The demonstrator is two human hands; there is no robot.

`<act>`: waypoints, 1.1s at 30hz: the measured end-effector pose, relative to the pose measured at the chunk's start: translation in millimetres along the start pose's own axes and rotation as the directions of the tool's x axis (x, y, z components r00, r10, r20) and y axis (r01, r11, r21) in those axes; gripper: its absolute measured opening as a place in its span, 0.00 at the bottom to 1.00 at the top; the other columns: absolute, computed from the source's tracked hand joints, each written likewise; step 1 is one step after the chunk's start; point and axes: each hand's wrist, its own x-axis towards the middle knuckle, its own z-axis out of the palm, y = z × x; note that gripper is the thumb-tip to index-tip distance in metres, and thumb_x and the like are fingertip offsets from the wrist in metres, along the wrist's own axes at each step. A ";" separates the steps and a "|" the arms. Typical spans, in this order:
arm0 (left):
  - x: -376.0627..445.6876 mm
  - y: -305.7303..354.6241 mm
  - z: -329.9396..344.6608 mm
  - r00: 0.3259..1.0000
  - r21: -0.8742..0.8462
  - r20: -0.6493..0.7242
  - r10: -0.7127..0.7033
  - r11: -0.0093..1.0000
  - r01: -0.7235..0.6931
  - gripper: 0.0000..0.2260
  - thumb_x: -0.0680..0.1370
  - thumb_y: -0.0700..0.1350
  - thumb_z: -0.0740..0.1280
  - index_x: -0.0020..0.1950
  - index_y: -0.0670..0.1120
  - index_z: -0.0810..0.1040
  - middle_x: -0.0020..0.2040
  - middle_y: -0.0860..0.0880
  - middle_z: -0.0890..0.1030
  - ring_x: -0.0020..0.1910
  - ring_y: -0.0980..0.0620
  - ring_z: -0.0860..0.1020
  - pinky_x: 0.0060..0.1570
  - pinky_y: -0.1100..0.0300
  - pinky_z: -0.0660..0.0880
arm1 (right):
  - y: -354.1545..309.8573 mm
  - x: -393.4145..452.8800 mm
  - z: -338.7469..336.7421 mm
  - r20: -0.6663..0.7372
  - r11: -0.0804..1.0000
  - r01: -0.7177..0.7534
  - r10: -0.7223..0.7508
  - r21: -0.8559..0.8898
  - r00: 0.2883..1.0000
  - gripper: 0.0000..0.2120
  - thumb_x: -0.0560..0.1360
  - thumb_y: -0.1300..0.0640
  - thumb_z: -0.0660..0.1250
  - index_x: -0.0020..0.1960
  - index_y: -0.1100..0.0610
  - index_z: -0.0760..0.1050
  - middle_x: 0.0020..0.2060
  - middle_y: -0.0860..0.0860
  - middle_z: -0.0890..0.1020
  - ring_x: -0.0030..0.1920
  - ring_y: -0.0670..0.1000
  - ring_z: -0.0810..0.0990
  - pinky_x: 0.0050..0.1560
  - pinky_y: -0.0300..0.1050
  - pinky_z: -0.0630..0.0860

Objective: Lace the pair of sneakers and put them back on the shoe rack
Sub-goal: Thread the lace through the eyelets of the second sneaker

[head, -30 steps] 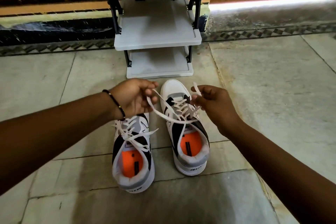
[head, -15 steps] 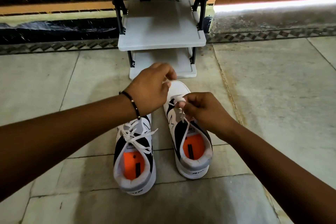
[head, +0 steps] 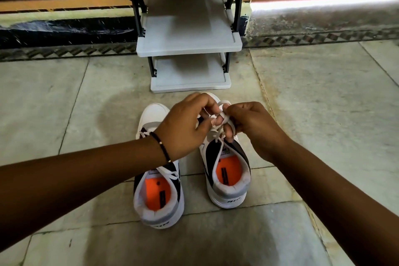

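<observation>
Two white, black and grey sneakers with orange insoles stand side by side on the floor, toes pointing away from me. The left sneaker (head: 158,192) has its white laces threaded and lying loose. Over the right sneaker (head: 226,175), my left hand (head: 185,127) and my right hand (head: 248,127) meet, both pinching its white lace (head: 222,112) into a loop above the tongue. My hands hide the front of that shoe. The grey shoe rack (head: 189,43) stands just beyond the toes.
The rack has three grey shelves on black posts and holds nothing. It backs onto an orange and black striped wall with a patterned tile border (head: 64,52). Pale stone floor tiles (head: 323,103) spread left and right of the shoes.
My hands came together over the right sneaker. The lace ends, held wide apart a second ago, are now gathered into a loop between my fingers.
</observation>
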 end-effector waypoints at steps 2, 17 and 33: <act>-2.0 1.5 3.9 0.979 -0.173 0.161 -0.126 0.973 0.154 0.11 0.74 0.40 0.66 0.55 0.49 0.72 0.56 0.50 0.76 0.51 0.49 0.77 0.49 0.63 0.75 | -0.8 -0.4 -0.1 0.023 1.000 -0.003 0.003 -0.011 1.000 0.19 0.78 0.58 0.56 0.39 0.68 0.79 0.22 0.58 0.74 0.23 0.55 0.71 0.29 0.41 0.72; 2.4 -7.9 6.5 0.918 -0.128 0.397 -0.022 0.989 0.079 0.08 0.69 0.49 0.69 0.44 0.48 0.84 0.43 0.53 0.81 0.50 0.56 0.78 0.60 0.64 0.66 | -6.0 -4.5 3.3 -0.062 0.995 0.086 -0.089 -0.050 0.994 0.17 0.77 0.55 0.61 0.38 0.66 0.79 0.31 0.70 0.76 0.30 0.58 0.73 0.32 0.44 0.70; 2.8 0.9 10.6 0.849 -0.452 0.297 -0.438 0.718 0.529 0.13 0.77 0.33 0.57 0.47 0.48 0.76 0.37 0.47 0.80 0.29 0.62 0.75 0.23 0.72 0.66 | -6.5 -5.7 1.7 -0.117 0.997 0.075 -0.073 0.008 0.990 0.18 0.79 0.56 0.55 0.44 0.64 0.80 0.32 0.56 0.80 0.30 0.48 0.77 0.29 0.32 0.71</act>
